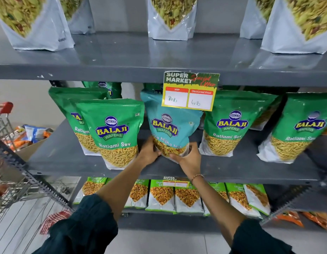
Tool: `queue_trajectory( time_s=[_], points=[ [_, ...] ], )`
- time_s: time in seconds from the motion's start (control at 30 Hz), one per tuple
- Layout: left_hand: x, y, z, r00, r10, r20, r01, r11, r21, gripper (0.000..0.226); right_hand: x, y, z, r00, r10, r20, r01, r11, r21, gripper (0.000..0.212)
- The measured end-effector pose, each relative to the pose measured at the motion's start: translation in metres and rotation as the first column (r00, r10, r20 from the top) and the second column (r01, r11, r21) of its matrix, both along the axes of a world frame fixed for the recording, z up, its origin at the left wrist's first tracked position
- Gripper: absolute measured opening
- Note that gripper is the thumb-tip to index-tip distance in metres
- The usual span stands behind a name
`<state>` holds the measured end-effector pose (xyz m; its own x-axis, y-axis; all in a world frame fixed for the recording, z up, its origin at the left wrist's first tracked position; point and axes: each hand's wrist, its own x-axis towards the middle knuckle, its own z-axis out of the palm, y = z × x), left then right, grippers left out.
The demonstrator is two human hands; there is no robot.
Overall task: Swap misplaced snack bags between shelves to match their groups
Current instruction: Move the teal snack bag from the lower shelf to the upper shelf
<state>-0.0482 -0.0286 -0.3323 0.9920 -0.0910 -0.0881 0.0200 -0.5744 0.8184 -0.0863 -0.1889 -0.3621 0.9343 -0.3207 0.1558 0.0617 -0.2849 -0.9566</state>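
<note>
Left hand [149, 150] and right hand [188, 158] both clamped on bottom corners of teal bag [170, 123], upright on middle shelf [67, 154] among green bags [115, 132]. Teal bag: blue-yellow logo, mix pictured below. Price tag [191, 90] hides its top; name partly covered by fingers. Cart [5, 129] cut off at left.
</note>
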Motion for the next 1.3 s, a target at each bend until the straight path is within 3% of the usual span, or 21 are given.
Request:
queue_trajectory(
  time_s=[0.4, 0.63, 0.83, 1.0, 1.2, 1.3],
  points=[
    [-0.06, -0.01, 0.012, 0.966, -0.243, 0.087, 0.23, 0.963, 0.138, 0.065, -0.097, -0.014, 0.003, 0.98, -0.195, 0.029, 0.196, 0.98, -0.043, 0.058],
    [-0.113, 0.009, 0.04, 0.924, -0.333, 0.19, 0.327, 0.943, 0.064, 0.081, -0.151, -0.01, 0.024, 0.98, -0.173, 0.093, 0.175, 0.985, -0.01, 0.061],
    [-0.139, 0.035, 0.101, 0.886, -0.384, 0.261, 0.404, 0.914, -0.025, 0.094, -0.173, -0.013, 0.113, 0.979, 0.007, 0.205, -0.001, 1.0, -0.029, 0.068],
    [-0.147, 0.056, 0.17, 0.862, -0.325, 0.389, 0.386, 0.919, -0.087, 0.066, -0.173, -0.009, 0.194, 0.953, 0.122, 0.278, -0.102, 0.991, -0.087, 0.072],
    [-0.133, 0.081, 0.248, 0.816, -0.259, 0.517, 0.368, 0.922, -0.119, 0.081, -0.152, 0.005, 0.279, 0.91, 0.215, 0.356, -0.182, 0.975, -0.124, 0.083],
    [-0.121, 0.087, 0.281, 0.794, -0.226, 0.564, 0.313, 0.948, -0.061, 0.071, -0.132, 0.014, 0.313, 0.898, 0.241, 0.368, -0.206, 0.97, -0.132, 0.083]
  ],
)
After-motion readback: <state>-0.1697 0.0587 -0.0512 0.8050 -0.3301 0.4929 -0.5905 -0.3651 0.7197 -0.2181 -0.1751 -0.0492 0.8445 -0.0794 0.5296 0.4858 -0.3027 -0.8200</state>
